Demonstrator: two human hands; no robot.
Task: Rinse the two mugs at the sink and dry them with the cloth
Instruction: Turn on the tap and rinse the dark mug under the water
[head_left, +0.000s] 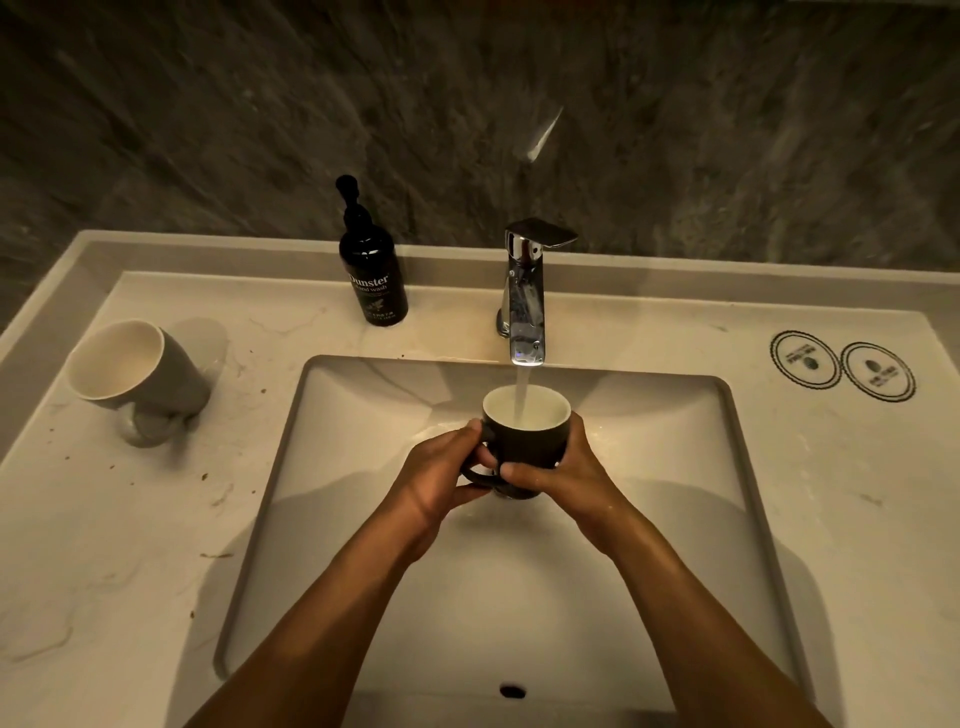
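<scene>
**First mug under the running tap**

Nearest to the camera, two bare forearms reach over the near rim of the sink basin (270, 519) and meet at its middle. The left hand (441, 475) holds the dark mug (524, 441) at the handle side, with its fingers curled around the handle. The right hand (558, 467) grips the mug body from the right, with the fingers wrapped around the wall and the thumb across the front. The mug stands upright above the basin, directly below the spout of the chrome tap (524, 312), and the water stream (521, 395) falls into its pale inside.

The second mug, the grey mug (137, 374), lies on its side on the bench (130, 545) at the far left, well apart from the sink. A black hand wash bottle (373, 275) stands far behind the basin, left of the tap. I see no cloth anywhere.

By my judgement this is the rinsing of the first mug. The next move probably needs swirling the water and tipping it out into the basin, with a firm grip, because the wet glaze may slip.
</scene>
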